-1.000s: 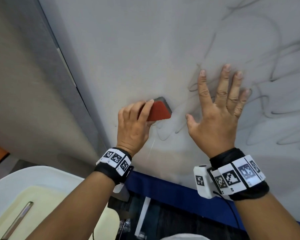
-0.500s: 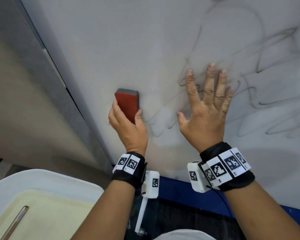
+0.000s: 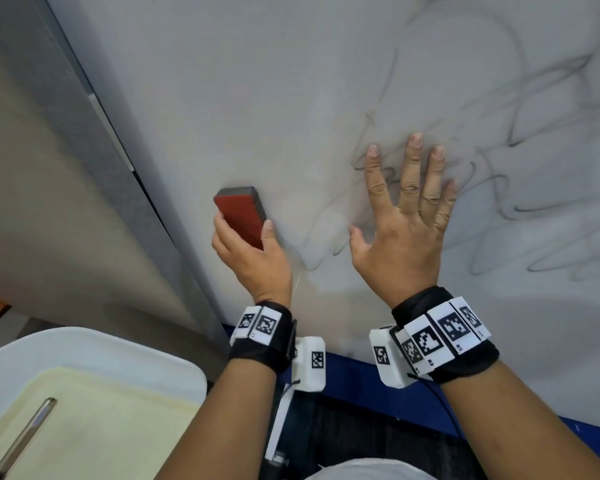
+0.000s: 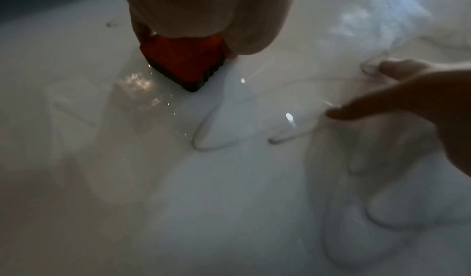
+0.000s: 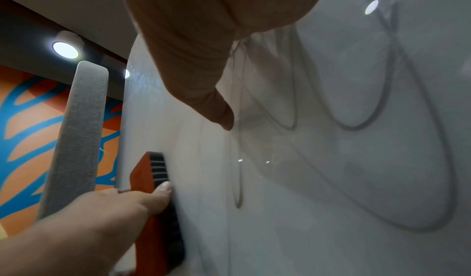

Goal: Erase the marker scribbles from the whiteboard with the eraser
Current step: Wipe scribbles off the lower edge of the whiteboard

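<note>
While R hand (image 3: 400,237) lies flat on scribbles (image 3: 534,216), tray (image 3: 94,348) sits nearby, maybe w/ pen (image 3: 25,438).

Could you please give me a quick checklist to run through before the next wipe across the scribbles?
1. Eraser gripped by left hand: ok.
2. Eraser's dark pad against the whiteboard: ok, per right wrist view.
3. Right hand flat on the board, bracing it: ok.
4. Wipe path clear: not ok, the right hand covers some scribbles.
5. Scribbles remaining: not ok, many lines remain to the right.
6. Pressure sufficient: cannot tell.
</note>
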Demonstrator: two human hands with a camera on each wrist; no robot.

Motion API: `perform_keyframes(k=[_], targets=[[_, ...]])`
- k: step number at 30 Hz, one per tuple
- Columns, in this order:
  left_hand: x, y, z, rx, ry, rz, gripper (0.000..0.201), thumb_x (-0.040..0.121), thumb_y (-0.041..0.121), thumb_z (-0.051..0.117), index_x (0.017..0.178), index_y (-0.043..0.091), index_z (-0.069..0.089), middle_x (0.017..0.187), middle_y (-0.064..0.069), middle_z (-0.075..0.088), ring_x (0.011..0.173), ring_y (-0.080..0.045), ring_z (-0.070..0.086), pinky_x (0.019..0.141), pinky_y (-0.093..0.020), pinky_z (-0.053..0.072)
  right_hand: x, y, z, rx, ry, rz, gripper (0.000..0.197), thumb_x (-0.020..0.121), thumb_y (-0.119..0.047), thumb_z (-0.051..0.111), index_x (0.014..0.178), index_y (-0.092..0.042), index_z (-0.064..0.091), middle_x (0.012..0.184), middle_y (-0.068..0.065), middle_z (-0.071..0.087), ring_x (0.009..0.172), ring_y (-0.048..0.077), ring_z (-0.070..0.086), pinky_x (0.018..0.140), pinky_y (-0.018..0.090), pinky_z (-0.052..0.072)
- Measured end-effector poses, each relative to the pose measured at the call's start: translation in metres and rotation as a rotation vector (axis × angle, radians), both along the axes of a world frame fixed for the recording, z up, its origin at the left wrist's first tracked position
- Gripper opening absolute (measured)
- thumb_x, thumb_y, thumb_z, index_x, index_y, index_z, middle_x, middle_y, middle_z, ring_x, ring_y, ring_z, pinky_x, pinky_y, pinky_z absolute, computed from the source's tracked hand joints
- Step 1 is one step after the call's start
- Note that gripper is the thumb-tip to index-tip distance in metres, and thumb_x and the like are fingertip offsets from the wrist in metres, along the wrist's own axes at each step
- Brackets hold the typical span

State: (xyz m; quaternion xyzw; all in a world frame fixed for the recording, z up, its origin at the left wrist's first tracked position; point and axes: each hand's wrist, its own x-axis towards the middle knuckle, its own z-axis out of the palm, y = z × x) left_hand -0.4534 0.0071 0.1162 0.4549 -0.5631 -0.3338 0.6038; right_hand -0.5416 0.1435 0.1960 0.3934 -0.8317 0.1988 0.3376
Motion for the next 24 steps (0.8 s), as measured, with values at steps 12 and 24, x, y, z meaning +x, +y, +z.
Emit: perform_keyframes(k=[12,24], targets=[[0.011,-0.001,-0.023,0.035,-0.021,-0.064,0.077,0.083,0.010,0.078,0.147,0.002,0.035,0.134,-0.014,0.042,0.125,-0.031,0.045,0.109,-0.031,0.037,-0.002,0.004,-0.005,0.022,0.004,0.012,0.107,0.073,-0.033,0.077,0.159,-0.030,0.012,0.165,0.015,0.005,0.151,0.035,0.000,0.121,0.056,0.003],[0.019,-0.002,-0.018,0.093,0.010,-0.050,0.073,0.083,0.010,0.077,0.146,0.005,0.039,0.134,-0.016,0.045,0.123,-0.027,0.047,0.106,-0.025,0.038,0.003,0.006,-0.004,-0.001,-0.020,0.044,0.105,0.072,-0.032,0.078,0.159,-0.027,0.018,0.165,0.015,0.007,0.152,0.035,0.001,0.121,0.056,0.002]])
